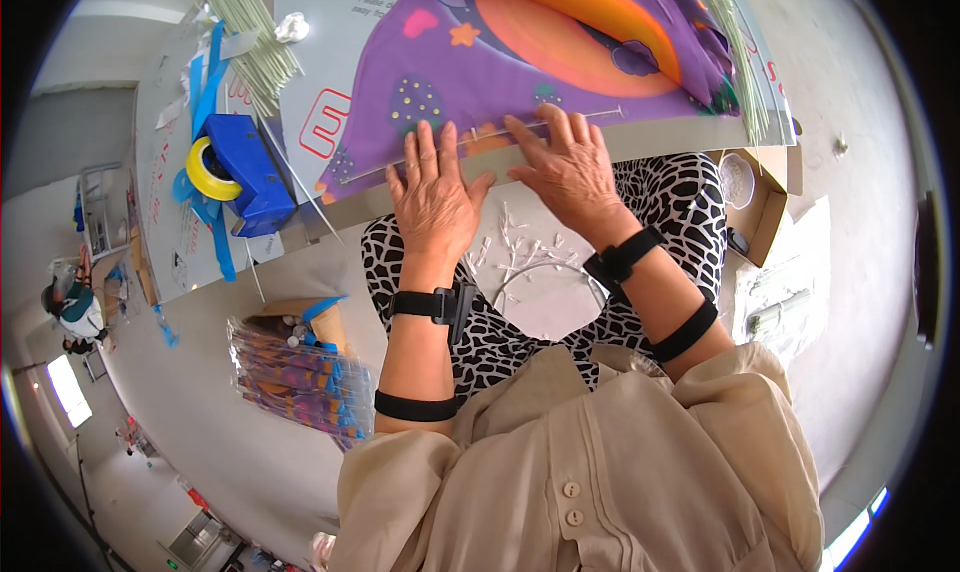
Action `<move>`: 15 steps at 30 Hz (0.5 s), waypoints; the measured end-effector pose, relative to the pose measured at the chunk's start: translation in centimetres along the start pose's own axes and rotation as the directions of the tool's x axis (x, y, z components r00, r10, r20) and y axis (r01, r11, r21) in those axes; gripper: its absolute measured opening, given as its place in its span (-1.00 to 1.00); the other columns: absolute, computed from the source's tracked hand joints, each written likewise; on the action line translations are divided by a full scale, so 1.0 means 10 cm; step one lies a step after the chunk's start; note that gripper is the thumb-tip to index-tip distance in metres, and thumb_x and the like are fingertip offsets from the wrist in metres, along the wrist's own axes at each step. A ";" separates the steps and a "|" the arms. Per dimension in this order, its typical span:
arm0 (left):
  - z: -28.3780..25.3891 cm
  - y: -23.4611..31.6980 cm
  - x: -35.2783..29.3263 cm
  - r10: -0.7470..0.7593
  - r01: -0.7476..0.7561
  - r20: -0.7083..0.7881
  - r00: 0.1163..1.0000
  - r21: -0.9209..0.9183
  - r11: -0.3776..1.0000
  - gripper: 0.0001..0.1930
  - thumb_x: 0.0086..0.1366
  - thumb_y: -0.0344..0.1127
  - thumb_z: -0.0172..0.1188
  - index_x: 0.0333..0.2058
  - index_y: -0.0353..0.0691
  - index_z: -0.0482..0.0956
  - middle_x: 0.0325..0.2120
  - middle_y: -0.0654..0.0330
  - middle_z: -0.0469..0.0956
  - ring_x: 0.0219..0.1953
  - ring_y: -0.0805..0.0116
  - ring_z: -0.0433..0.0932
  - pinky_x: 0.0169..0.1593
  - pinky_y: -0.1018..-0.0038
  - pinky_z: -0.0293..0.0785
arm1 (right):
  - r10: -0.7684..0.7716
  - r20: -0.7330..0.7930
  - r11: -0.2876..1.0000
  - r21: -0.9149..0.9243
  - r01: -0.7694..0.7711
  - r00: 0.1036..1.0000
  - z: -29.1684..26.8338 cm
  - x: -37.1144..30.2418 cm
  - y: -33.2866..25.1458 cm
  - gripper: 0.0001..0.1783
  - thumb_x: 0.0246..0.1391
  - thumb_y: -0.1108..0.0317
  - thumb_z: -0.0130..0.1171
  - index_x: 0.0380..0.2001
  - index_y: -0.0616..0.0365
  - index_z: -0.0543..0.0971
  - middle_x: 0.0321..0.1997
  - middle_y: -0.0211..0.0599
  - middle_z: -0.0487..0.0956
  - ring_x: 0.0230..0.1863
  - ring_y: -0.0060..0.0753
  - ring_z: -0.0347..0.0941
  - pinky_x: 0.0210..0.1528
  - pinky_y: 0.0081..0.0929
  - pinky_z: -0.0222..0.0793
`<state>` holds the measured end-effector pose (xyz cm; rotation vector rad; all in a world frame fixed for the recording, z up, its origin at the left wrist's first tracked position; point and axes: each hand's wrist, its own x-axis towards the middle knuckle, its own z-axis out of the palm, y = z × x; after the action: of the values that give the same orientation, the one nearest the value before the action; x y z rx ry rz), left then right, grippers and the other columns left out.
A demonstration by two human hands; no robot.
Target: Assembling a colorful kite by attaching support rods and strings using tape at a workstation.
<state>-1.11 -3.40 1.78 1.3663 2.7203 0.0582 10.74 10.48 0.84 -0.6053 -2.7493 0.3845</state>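
Note:
A purple printed sheet (370,97) with orange shapes, stars and dotted ovals lies over the near part of the table, and its far right portion is folded up. Along its near edge runs a thin pale rod (601,114). My left hand (435,200) rests on that edge, left of centre, fingers stretched forward and holding nothing. To its right, my right hand (572,167) presses on the same edge by the rod, its fingers apart and slightly bent. The hands stand a short gap apart. Parts of the edge and rod are hidden beneath the fingers.
A blue tape dispenser (245,172) with yellow tape stands at the left. Bundles of thin pale green rods (252,47) lie at both sides. An open cardboard box (765,207) sits at the right, below the table. Packaged printed sheets (300,377) lie lower left; small white pieces (520,247) lie between my legs.

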 end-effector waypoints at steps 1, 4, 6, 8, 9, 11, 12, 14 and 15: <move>0.01 -0.07 -0.04 -0.068 0.068 0.019 0.998 0.004 0.998 -0.26 0.27 0.09 0.02 0.30 -0.15 0.04 0.33 -0.03 -0.06 0.37 0.06 -0.07 0.31 -0.03 -0.10 | 0.004 -0.025 0.998 -0.061 -0.005 1.000 -0.04 -0.02 0.04 -0.29 -0.17 -0.03 0.29 0.11 -0.10 0.41 0.10 -0.24 0.31 0.07 -0.22 0.24 0.03 -0.28 0.19; -0.13 -0.29 -0.08 -0.227 0.223 0.123 0.966 0.047 0.974 -0.22 0.27 0.12 -0.01 0.32 -0.16 -0.04 0.35 -0.02 -0.12 0.39 0.11 -0.12 0.34 -0.01 -0.17 | 0.117 -0.020 0.969 -0.215 -0.119 0.993 -0.12 -0.13 0.24 -0.15 -0.14 -0.09 0.27 0.21 0.03 0.28 0.30 -0.17 0.17 0.32 -0.13 0.04 0.27 -0.06 -0.03; -0.11 -0.62 -0.12 -0.263 0.249 0.080 0.961 0.154 0.956 -0.29 0.24 0.10 0.05 0.23 -0.26 0.18 0.28 -0.08 0.07 0.31 0.08 0.10 0.29 0.06 0.03 | 0.208 0.056 0.963 -0.184 -0.195 0.976 -0.15 -0.19 0.36 -0.09 -0.08 -0.09 0.23 0.25 0.18 0.19 0.38 -0.19 0.08 0.40 -0.19 -0.06 0.36 0.07 -0.23; -0.24 -0.91 -0.04 -0.355 0.354 0.081 0.932 0.024 0.935 -0.49 0.20 -0.09 0.16 0.01 -0.35 0.42 0.10 -0.12 0.35 0.10 0.03 0.40 0.09 0.22 0.35 | 0.194 0.075 0.963 -0.205 -0.176 0.978 -0.16 -0.24 0.46 -0.07 -0.06 -0.07 0.21 0.27 0.23 0.15 0.39 -0.21 0.06 0.41 -0.19 -0.08 0.38 0.05 -0.24; -0.17 -1.16 -0.06 -0.379 0.376 -0.046 0.924 -0.058 0.925 -0.60 0.15 -0.18 0.21 -0.13 -0.38 0.48 -0.05 -0.09 0.46 -0.05 -0.01 0.47 -0.03 0.26 0.41 | 0.187 0.064 0.966 -0.196 -0.171 0.980 -0.15 -0.22 0.44 -0.07 -0.06 -0.07 0.21 0.27 0.23 0.15 0.39 -0.21 0.06 0.41 -0.19 -0.08 0.38 0.05 -0.24; -0.09 -1.42 -0.07 -0.404 0.384 -0.174 0.898 -0.137 0.913 -0.70 0.11 -0.28 0.25 -0.27 -0.41 0.54 -0.21 -0.06 0.57 -0.19 -0.05 0.55 -0.15 0.30 0.47 | 0.204 0.084 0.970 -0.155 -0.190 0.975 -0.13 -0.20 0.40 -0.07 -0.05 -0.06 0.20 0.28 0.24 0.13 0.40 -0.21 0.05 0.43 -0.17 -0.11 0.39 0.00 -0.25; -0.10 -1.47 -0.04 -0.430 0.391 -0.135 0.893 -0.244 0.887 -0.74 0.08 -0.33 0.27 -0.31 -0.42 0.55 -0.32 -0.06 0.58 -0.27 -0.02 0.56 -0.20 0.31 0.47 | 0.204 0.078 0.970 -0.150 -0.190 0.976 -0.13 -0.20 0.41 -0.07 -0.05 -0.06 0.20 0.28 0.24 0.13 0.40 -0.21 0.05 0.43 -0.17 -0.11 0.39 0.00 -0.25; -0.08 -1.54 0.03 -0.450 0.394 -0.099 0.887 -0.345 0.852 -0.77 0.05 -0.39 0.30 -0.35 -0.43 0.56 -0.43 -0.06 0.60 -0.36 0.00 0.58 -0.25 0.32 0.47 | 0.218 0.076 0.973 -0.100 -0.210 0.973 -0.14 -0.21 0.42 -0.08 -0.04 -0.04 0.21 0.28 0.24 0.13 0.41 -0.22 0.04 0.43 -0.17 -0.12 0.40 -0.02 -0.24; 0.00 -1.65 0.05 -0.513 0.452 -0.030 0.858 -0.430 0.781 -0.80 0.03 -0.40 0.30 -0.39 -0.41 0.57 -0.51 0.00 0.59 -0.45 0.10 0.56 -0.33 0.33 0.45 | 0.209 0.071 0.975 -0.091 -0.202 0.975 -0.14 -0.19 0.40 -0.08 -0.04 -0.04 0.21 0.28 0.24 0.13 0.41 -0.22 0.04 0.43 -0.17 -0.12 0.40 -0.02 -0.24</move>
<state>-14.59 -12.82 0.51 0.5426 2.8563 0.6715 14.33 13.40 0.38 -0.9196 -2.7978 0.3485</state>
